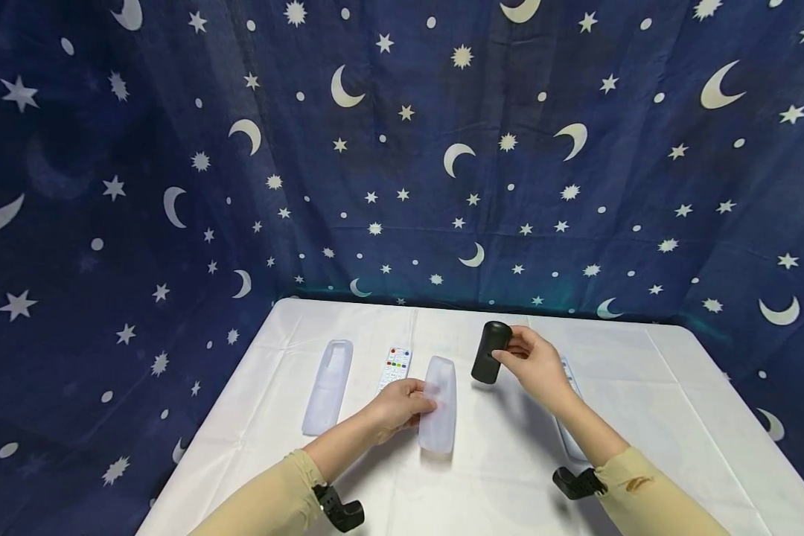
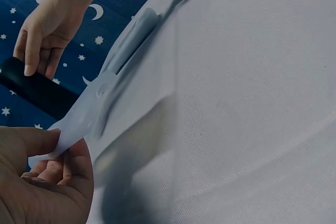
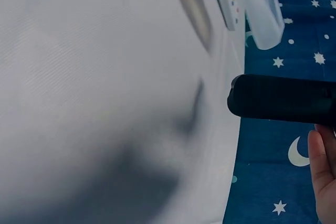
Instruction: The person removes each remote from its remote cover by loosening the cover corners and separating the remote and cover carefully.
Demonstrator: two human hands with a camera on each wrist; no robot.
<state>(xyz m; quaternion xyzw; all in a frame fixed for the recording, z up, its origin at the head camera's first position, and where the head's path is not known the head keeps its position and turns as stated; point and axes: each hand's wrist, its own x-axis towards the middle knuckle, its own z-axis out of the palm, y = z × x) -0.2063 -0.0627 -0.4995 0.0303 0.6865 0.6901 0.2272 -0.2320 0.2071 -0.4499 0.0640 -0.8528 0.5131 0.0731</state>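
Starry blue curtain (image 1: 415, 179), hands (image 1: 397, 406) (image 1: 534, 368) holding translucent cover (image 1: 442, 424) (left) and black object (image 1: 487, 361) (right), white remote (image 1: 395, 366), markings illegible

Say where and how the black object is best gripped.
Probably by its right long edge, coming from the right: the black object is long, narrow and tilted, so a pinch around its upper half leaves the lower end free. The right hand grips that side; the translucent cover, in the left hand, is to its left.
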